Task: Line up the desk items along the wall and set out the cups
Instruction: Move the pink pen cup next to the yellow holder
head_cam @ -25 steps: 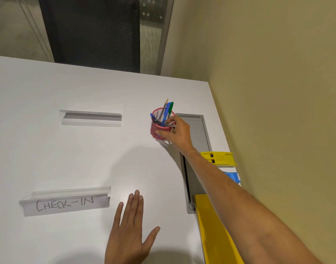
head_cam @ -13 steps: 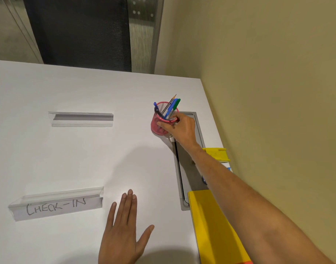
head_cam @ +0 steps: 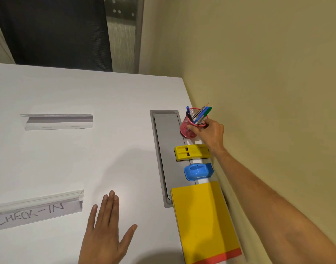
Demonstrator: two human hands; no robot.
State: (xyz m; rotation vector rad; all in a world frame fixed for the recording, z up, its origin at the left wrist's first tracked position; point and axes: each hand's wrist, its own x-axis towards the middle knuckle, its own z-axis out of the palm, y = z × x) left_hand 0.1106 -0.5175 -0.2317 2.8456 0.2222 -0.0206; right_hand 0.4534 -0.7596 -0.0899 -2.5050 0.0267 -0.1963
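Right hand (head_cam: 211,133): fingers closed on the rim and side of the pink mesh pen cup (head_cam: 190,126), thumb on the near edge of the rim; whether the cup's base rests on the desk cannot be told. Pen cup: upright, tight to the beige wall (head_cam: 268,92), at the far end of the strip between the wall and the grey cable hatch (head_cam: 167,147); holds blue and green pens (head_cam: 202,114) and a pencil, all leaning toward the wall. Row along the wall, nearer the camera in order: yellow hole punch (head_cam: 191,152), just beside the cup; blue tape dispenser (head_cam: 197,171); yellow folder (head_cam: 203,218) with a red band at its near end, overlapping the hatch's near corner. Left hand (head_cam: 106,233): flat, palm down on the white desk (head_cam: 106,96), fingers spread, holding nothing. Left of it, a clear sign holder (head_cam: 35,210) lettered "CHECK-IN"; farther back, a second clear sign holder, blank (head_cam: 57,121). Beyond the desk's far edge, the dark mesh back of a chair (head_cam: 55,31).
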